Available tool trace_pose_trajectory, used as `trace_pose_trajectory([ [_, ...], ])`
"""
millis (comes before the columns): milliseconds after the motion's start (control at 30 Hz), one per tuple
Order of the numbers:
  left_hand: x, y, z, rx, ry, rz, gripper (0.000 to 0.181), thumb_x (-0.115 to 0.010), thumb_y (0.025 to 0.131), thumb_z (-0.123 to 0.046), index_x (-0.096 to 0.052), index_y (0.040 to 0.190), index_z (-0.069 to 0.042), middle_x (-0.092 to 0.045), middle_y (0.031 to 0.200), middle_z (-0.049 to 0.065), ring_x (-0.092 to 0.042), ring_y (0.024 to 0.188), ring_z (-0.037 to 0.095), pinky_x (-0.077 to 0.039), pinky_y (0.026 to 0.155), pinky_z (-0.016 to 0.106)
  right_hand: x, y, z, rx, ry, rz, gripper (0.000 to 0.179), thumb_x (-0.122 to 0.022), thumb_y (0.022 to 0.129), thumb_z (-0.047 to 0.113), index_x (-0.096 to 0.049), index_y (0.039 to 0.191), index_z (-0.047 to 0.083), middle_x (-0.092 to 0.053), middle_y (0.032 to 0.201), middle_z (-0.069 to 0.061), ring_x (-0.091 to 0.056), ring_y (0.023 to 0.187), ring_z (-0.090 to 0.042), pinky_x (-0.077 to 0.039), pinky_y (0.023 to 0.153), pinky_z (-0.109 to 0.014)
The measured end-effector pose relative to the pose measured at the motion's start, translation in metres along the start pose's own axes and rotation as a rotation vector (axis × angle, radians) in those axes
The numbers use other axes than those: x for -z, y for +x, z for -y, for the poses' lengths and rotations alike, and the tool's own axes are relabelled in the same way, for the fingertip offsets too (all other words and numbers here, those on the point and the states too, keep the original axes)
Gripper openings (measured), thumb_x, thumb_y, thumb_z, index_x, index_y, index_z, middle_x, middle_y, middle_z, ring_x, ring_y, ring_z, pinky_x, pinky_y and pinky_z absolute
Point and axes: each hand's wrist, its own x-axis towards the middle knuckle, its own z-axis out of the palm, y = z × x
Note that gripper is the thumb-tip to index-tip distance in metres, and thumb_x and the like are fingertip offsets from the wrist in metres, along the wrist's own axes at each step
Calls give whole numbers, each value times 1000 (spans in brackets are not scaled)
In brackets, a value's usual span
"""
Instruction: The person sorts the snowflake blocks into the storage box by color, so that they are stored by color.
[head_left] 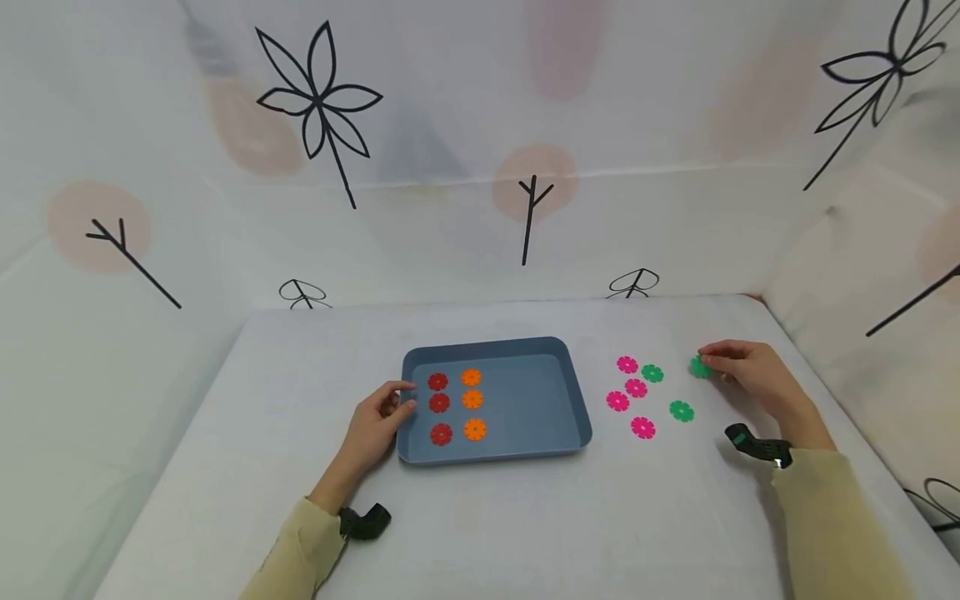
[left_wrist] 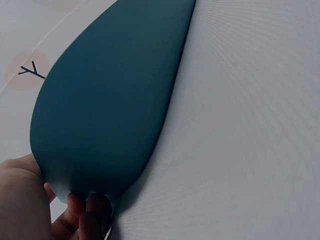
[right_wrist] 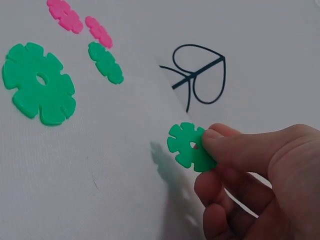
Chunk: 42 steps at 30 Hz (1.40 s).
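My right hand (head_left: 753, 379) pinches a green notched plastic disc (right_wrist: 189, 146) between thumb and fingers, lifted off the white table with its shadow below. My left hand (head_left: 378, 421) grips the left rim of a blue-grey tray (head_left: 536, 404); in the left wrist view its fingers (left_wrist: 95, 210) curl against the tray's end. Inside the tray stand two columns: three red discs (head_left: 438, 402) at the left, three orange discs (head_left: 472, 400) beside them. Two more green discs (head_left: 682, 411) lie on the table, left of my right hand.
Several pink discs (head_left: 636, 388) lie loosely grouped between the tray and my right hand. A white cloth (head_left: 525, 525) covers the table. Pale printed curtains (head_left: 427, 242) close off the back and both sides.
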Motion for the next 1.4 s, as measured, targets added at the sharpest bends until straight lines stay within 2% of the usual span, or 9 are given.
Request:
trace_pose_trajectory([
  [167, -1, -1, 2, 4, -7, -2, 25, -68, 97, -25, -68, 120, -14, -50, 83, 3, -46, 68, 15, -37, 61, 26, -1, -3, 13, 34, 2, -13, 47, -61, 99, 38, -62, 125, -1, -65, 108, -6, -57, 87, -14, -48, 71, -20],
  [400, -2, -1, 1, -4, -17, -9, 25, -68, 96, -24, -69, 119, -13, -50, 83, 4, -45, 67, 15, -36, 60, 26, -9, -10, 35, 130, -24, 7, 42, -60, 100, 35, -63, 123, -1, -65, 110, -17, -60, 88, -21, -50, 73, -22],
  [600, -1, 0, -2, 12, -11, -4, 24, -68, 97, -22, -68, 119, -13, -50, 83, 3, -46, 67, 16, -36, 61, 26, -20, -12, 58, 181, -19, 39, 39, -62, 100, 31, -62, 123, -1, -64, 111, -20, -67, 92, -29, -50, 75, -18],
  [700, -1, 0, -1, 7, -3, -2, 25, -68, 96, -23, -68, 120, -13, -50, 83, 3, -46, 68, 17, -37, 61, 26, -27, -13, 70, 195, -10, 61, 38, -63, 99, 28, -61, 123, -1, -64, 110, -20, -67, 93, -33, -52, 75, -20],
  [867, -1, 0, 0, 4, 1, -5, 26, -68, 96, -24, -68, 119, -13, -50, 83, 3, -47, 68, 17, -37, 61, 26, -40, -11, 87, 214, -3, 99, 34, -65, 98, 24, -62, 122, -2, -65, 109, -18, -66, 92, -31, -54, 77, -27],
  [1133, -1, 1, 0, 1, -5, -1, 25, -68, 97, -24, -68, 120, -13, -50, 83, 3, -46, 67, 16, -36, 60, 26, -61, -3, 112, 277, 12, 177, 24, -67, 96, 14, -66, 115, 0, -69, 94, -11, -68, 82, -32, -56, 73, -35],
  [1267, -1, 1, 1, 2, -3, -2, 25, -68, 97, -24, -68, 120, -14, -50, 83, 3, -46, 66, 16, -36, 60, 26, -72, 0, 127, 281, 21, 202, 22, -67, 95, 13, -66, 114, 2, -68, 92, -11, -68, 82, -34, -55, 71, -38],
  [1400, 0, 0, 1, 3, -4, -3, 25, -68, 97, -24, -68, 120, -14, -50, 83, 3, -46, 66, 16, -36, 60, 26, -85, 5, 140, 300, 39, 225, 22, -66, 95, 11, -66, 116, 2, -68, 95, -11, -69, 85, -35, -56, 75, -44],
])
